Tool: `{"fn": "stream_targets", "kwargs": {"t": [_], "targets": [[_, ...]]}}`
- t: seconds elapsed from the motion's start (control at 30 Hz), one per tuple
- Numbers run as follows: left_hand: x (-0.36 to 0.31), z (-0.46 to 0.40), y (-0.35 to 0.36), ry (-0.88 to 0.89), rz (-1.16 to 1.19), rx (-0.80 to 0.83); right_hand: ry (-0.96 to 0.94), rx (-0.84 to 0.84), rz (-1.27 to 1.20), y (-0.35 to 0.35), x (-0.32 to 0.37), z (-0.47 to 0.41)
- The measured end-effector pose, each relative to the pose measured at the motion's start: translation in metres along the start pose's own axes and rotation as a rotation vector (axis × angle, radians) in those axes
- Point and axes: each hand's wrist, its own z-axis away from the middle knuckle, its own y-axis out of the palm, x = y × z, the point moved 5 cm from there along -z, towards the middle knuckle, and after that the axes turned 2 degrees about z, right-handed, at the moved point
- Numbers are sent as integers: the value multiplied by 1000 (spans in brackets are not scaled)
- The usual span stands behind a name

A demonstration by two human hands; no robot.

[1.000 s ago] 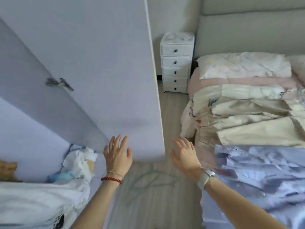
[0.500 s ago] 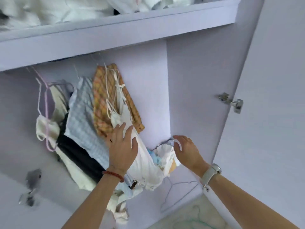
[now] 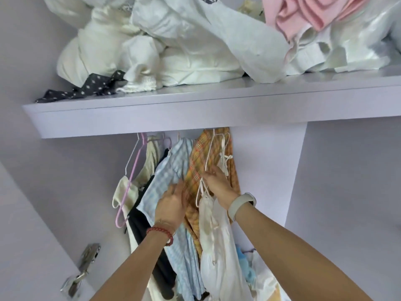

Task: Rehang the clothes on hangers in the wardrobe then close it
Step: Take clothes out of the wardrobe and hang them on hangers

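Inside the lilac wardrobe several garments hang under the shelf [image 3: 195, 109]: a cream top on a pink hanger [image 3: 130, 174], a dark garment [image 3: 149, 242], a light blue checked shirt [image 3: 171, 170], an orange plaid garment [image 3: 201, 157] and a white strappy dress [image 3: 214, 246] on a white wire hanger [image 3: 213, 148]. My left hand [image 3: 170, 206] presses on the blue shirt and the plaid's edge. My right hand [image 3: 218, 184] pinches the white dress straps and wire hanger against the plaid.
The shelf carries a heap of white bedding and clothes [image 3: 173, 40], a black dotted cloth [image 3: 86, 88] and pink fabric [image 3: 303, 16]. A metal hinge [image 3: 84, 266] sits on the left door edge. Crumpled clothes [image 3: 258, 276] lie low at the right.
My view swung from the bedside floor up into the wardrobe. Both hands rose from the low clothes to the upper part of the hanging garments; my right hand took hold of the dress straps.
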Motion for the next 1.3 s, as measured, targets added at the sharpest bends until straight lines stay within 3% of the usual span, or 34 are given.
{"fn": "stream_targets", "kwargs": {"t": [0.1,0.23,0.33,0.57,0.77,0.93,1.0,1.07,1.2,1.3], "targets": [[-2,-3,8,-37,5,-55,28,-74,-15,-10,-7,-12],[-9,-3,14,-32,35,-102,-179,-321,466,-55,-6,-11],[-14,-1,17,-19,84,-132,-249,-423,663,-90,-8,-7],[-26,8,15,1,173,-235,-372,-681,719,-154,-8,13],[-47,30,13,18,237,-286,-359,-729,975,-183,-67,73],[-74,76,24,118,247,-416,-267,-773,1026,-212,-111,149],[-87,91,37,231,259,-357,-263,-780,1029,-220,-122,180],[-98,103,57,310,332,-195,-272,-785,1048,-225,-130,210],[-109,134,109,304,547,259,-293,-809,1155,-223,-143,273],[-113,168,135,327,587,434,-228,-841,1212,-218,-156,322]]}}
